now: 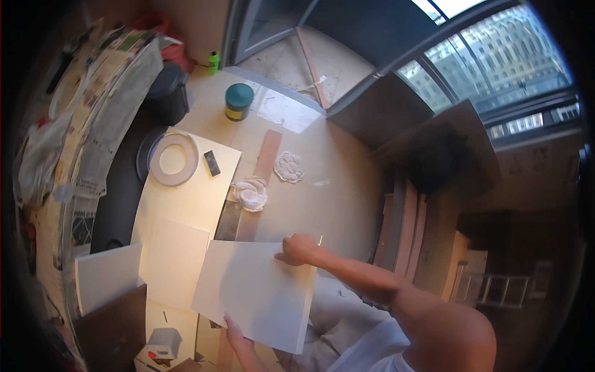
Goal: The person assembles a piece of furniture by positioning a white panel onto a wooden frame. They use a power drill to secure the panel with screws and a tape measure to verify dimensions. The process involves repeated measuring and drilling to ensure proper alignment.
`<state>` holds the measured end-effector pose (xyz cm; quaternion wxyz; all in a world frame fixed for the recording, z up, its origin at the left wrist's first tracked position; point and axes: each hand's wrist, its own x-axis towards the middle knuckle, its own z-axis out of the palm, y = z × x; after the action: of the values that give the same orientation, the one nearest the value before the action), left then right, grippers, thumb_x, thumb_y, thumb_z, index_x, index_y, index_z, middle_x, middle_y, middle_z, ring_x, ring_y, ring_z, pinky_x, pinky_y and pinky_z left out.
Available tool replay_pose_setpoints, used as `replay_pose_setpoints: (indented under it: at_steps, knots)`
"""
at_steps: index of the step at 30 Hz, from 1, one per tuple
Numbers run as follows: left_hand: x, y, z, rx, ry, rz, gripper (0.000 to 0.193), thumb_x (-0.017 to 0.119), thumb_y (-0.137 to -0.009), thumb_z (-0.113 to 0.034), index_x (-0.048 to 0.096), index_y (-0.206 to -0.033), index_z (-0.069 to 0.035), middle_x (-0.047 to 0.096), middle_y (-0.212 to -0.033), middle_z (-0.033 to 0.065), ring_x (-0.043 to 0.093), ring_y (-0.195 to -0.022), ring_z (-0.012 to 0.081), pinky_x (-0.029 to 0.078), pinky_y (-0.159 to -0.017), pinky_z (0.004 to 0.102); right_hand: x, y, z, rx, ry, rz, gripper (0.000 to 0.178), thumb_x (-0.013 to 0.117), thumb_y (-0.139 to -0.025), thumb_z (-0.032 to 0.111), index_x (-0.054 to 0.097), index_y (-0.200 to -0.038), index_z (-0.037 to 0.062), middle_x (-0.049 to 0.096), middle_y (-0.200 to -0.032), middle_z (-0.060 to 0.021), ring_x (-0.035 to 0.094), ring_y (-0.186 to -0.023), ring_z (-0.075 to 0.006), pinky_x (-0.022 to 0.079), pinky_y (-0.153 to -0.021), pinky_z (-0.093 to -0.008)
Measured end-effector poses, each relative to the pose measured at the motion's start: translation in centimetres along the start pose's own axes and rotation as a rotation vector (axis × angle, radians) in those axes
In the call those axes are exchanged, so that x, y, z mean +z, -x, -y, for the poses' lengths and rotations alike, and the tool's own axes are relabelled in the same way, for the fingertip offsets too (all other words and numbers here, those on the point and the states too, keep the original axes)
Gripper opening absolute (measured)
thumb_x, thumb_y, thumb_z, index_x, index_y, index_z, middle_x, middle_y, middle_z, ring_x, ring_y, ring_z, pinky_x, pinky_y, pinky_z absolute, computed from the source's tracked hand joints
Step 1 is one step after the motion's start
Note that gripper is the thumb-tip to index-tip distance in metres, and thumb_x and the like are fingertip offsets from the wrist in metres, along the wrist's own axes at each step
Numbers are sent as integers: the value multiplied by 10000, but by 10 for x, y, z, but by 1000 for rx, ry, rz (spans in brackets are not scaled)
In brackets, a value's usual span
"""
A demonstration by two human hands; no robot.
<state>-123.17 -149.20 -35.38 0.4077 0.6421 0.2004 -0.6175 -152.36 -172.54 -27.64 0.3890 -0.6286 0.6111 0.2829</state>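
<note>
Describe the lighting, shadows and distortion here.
Head view: a bright patch glares on the floor, and the window is bright; head view, a soft shadow crosses the held white board; head view, the right side is dim, edges bow, and the rim fades to black.

Left of the right hand's fingers (286, 249) stretches the pale desk (207, 195), bearing a ring-shaped roll (191, 160) and a small dark block (212, 163). Beyond those fingers, the floor (338, 198) carries a reddish plank (269, 150), a crumpled whitish cloth (289, 167), a green-lidded bucket (238, 102) and a bright green bottle (214, 64).
</note>
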Motion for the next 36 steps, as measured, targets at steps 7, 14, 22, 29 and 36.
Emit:
replay_pose_setpoints:
  at_steps: [7, 14, 22, 29, 36]
  knots:
    - [41, 32, 17, -36, -457, 182, 625, 447, -1098, -438, 439, -1477, 60, 538, -1480, 192, 569, -1303, 345, 487, -1090, 464, 86, 114, -121, 158, -428, -79, 577, 615, -924, 555, 770, -958, 0, 749, -989, -206, 718, -958, -387, 569, -819, -492]
    - [109, 82, 75, -139, -1014, 281, 557, 509, -1089, -351, 454, -1467, 55, 556, -1458, 177, 589, -1272, 321, 519, -1058, 452, 221, 231, -227, 280, -827, -196, 589, 627, -922, 530, 757, -962, -42, 741, -974, -232, 707, -936, -415, 554, -833, -500]
    - [185, 169, 167, -27, -1467, 341, 503, 498, -1092, -305, 478, -1435, 63, 593, -1397, 164, 615, -1221, 308, 548, -1000, 444, 355, 319, -315, 341, -1294, -268, 539, 679, -898, 499, 759, -1021, -19, 740, -1009, -224, 707, -970, -408, 549, -866, -473]
    - [243, 236, 242, 58, -1585, 465, 461, 520, -1082, -225, 507, -1337, 159, 624, -1277, 198, 641, -1147, 295, 566, -950, 405, 504, 361, -341, 801, -1455, -863, 412, 697, -890, 391, 726, -1118, 49, 698, -1118, -234, 650, -1091, -387, 516, -952, -459]
    - [286, 212, 265, 194, -1622, 353, 442, 515, -1070, -173, 462, -1421, 92, 593, -1344, 183, 618, -1185, 310, 557, -976, 452, 585, 352, -408, 1097, -1536, -839, 378, 726, -891, 305, 707, -1195, 82, 604, -1317, -178, 544, -1252, -370, 458, -1042, -472]
